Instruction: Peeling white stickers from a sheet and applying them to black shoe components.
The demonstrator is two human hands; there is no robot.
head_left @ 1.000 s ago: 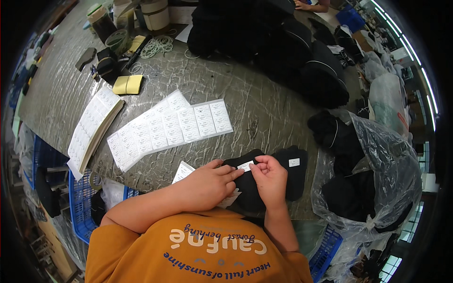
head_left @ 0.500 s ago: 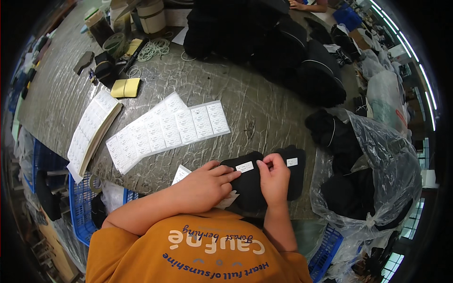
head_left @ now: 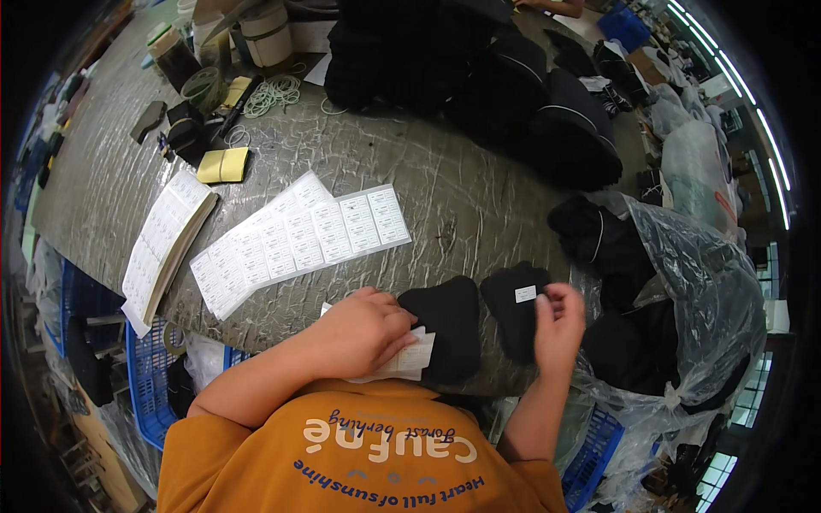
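My left hand [head_left: 368, 332] has its fingers curled over several paper label sheets [head_left: 414, 357]. Beside these fingers lies a flat black fabric piece [head_left: 443, 321] with rounded ends, showing no label on top. A gap of tabletop separates it from a second black fabric piece [head_left: 506, 318] on the right, which carries a small white label [head_left: 525, 294]. My right hand [head_left: 560, 327] is at that piece's right edge, its thumb and curled fingers closed on the edge beside the label. The exact kind of garment cannot be made out.
Ahead on the table [head_left: 479, 231] lie printed label sheets [head_left: 299, 235] and a thick paper stack [head_left: 167, 244]. Tied black bundles [head_left: 479, 85] are piled at the back. A clear plastic bag [head_left: 684, 316] of black goods stands right; a blue basket [head_left: 147, 376] is lower left.
My right hand moved right, from between the black pieces to the right piece's outer edge. My left hand drew back left onto the sheets. The left piece's label no longer shows.
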